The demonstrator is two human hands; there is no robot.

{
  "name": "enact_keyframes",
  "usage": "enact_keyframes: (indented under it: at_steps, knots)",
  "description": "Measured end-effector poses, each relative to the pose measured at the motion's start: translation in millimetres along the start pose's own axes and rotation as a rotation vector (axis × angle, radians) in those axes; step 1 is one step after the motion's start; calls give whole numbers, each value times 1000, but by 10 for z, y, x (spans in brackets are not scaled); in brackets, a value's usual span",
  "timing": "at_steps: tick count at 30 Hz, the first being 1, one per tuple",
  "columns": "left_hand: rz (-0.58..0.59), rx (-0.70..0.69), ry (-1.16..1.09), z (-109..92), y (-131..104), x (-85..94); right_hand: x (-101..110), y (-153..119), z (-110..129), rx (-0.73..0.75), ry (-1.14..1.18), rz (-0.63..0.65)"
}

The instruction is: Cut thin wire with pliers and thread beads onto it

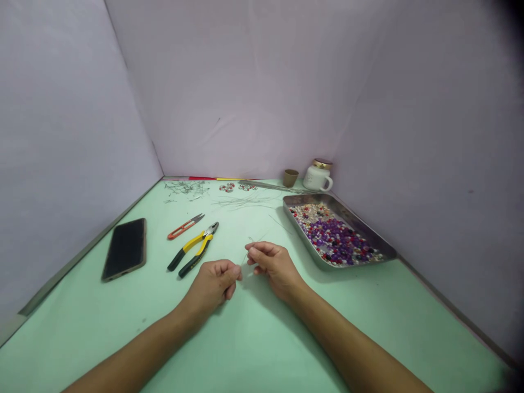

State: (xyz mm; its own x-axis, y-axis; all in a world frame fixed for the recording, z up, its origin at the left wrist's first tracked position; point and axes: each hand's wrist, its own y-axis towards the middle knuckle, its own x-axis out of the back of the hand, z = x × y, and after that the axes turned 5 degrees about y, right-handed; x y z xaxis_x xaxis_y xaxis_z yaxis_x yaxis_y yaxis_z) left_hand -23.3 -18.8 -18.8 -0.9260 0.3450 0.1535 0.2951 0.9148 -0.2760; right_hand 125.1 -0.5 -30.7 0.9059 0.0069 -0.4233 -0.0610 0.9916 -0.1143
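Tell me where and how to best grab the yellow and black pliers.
Probably by both handles, from the near side with the left hand, the closer one: the pliers lie flat, handles spread toward you, metal nose pointing away.

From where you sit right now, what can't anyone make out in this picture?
In the head view:
- Thin wire: parts of it are covered by the left hand and right hand.
- White mug: contents hidden by its wall and gold lid.
- Brown cup: bottom hidden by its near wall.
- Pliers: handle lettering too small to read.
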Motion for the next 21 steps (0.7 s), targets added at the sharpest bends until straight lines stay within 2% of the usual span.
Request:
enact_keyframes:
  at_steps: [8,13,17,21]
  knots:
    - [0,-9,-30,-8,-6,6,2,9,5,-7,37,2]
    - [-18,-120,-141,23,27,34,42,48,19,11,137,-157]
    - [-15,-87,-122,83,64,42,56,62,35,7,158,-191]
    - [58,-12,-117,98,73,44,60,64,39,25,141,-190]
